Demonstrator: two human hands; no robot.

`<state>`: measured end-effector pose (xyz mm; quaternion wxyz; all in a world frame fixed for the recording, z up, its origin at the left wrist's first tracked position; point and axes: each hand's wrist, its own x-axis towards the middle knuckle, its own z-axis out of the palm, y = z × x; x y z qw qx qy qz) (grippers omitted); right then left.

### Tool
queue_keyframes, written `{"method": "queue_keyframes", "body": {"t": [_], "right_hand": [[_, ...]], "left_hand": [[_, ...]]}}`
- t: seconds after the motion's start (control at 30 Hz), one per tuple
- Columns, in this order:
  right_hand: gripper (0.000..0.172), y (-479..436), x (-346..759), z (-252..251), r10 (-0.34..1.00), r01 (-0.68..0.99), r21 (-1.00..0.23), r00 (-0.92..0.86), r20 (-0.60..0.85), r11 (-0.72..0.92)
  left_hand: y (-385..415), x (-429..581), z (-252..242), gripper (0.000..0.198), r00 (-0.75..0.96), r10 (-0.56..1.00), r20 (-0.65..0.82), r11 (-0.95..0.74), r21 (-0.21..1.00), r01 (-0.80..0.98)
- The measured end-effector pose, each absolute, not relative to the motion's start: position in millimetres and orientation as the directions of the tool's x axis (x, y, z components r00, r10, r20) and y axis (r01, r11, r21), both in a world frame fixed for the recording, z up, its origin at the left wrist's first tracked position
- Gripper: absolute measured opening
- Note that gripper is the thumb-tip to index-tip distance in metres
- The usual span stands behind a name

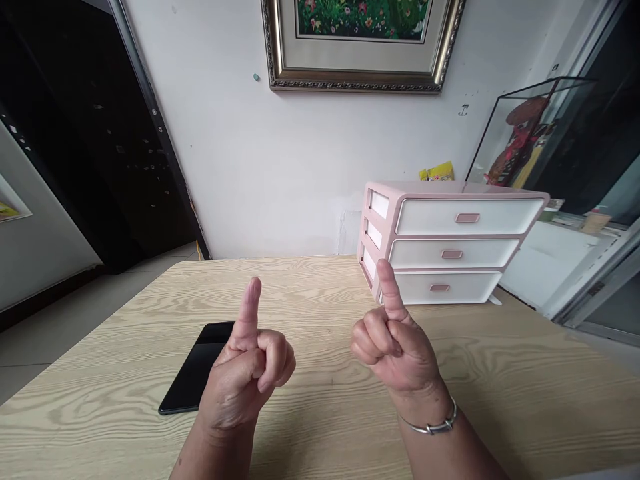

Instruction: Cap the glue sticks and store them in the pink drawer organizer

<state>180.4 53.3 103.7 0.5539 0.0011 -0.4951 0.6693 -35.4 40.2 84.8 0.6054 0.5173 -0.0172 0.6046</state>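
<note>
Both hands are raised over the wooden table, palm side toward the camera. My left hand points its index finger up while its other fingers are curled in, with nothing visible in them. It overlaps the right side of a black tablet-like device lying flat. My right hand also has one finger upright and the rest folded, and it holds nothing visible. Its fingertip overlaps the lower left front of a pink and white drawer unit. A silver bracelet circles the right wrist.
The drawer unit stands at the back right, its three drawers closed, with a yellow packet on top. Behind it is a glass case with figures inside. A framed picture hangs on the wall. A dark doorway is at the left.
</note>
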Motion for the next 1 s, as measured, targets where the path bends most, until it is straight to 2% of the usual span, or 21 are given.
{"method": "queue_keyframes", "body": {"t": [0.27, 0.43, 0.6, 0.77, 0.83, 0.9, 1.0], "right_hand": [[0.067, 56, 180, 103, 0.748, -0.738, -0.668, -0.391, 0.536, 0.092], [0.075, 61, 178, 99, 0.794, -0.703, -0.705, -0.373, 0.481, 0.097], [0.081, 67, 176, 96, 0.831, -0.698, -0.710, -0.342, 0.439, 0.088], [0.078, 81, 171, 90, 0.854, -0.697, -0.717, -0.360, 0.375, 0.021], [0.074, 89, 168, 84, 0.887, -0.696, -0.718, -0.327, 0.326, 0.007], [0.067, 100, 164, 73, 0.948, -0.687, -0.726, -0.221, 0.228, 0.014], [0.052, 120, 164, 51, 0.994, -0.653, -0.757, 0.095, -0.051, 0.024]], "left_hand": [[45, -38, 81, 0.093, 0.266, 0.726, 0.634, -0.262, 0.614, -0.745], [50, -40, 77, 0.094, 0.262, 0.755, 0.601, -0.256, 0.638, -0.726], [55, -43, 77, 0.095, 0.237, 0.807, 0.541, -0.243, 0.670, -0.702], [68, -45, 71, 0.096, 0.192, 0.887, 0.420, -0.209, 0.736, -0.644], [75, -45, 67, 0.092, 0.141, 0.924, 0.354, -0.212, 0.785, -0.582], [80, -45, 63, 0.082, 0.077, 0.966, 0.247, -0.187, 0.874, -0.448], [79, -45, 61, 0.060, -0.064, 0.995, 0.070, -0.075, 0.995, -0.070]]}}
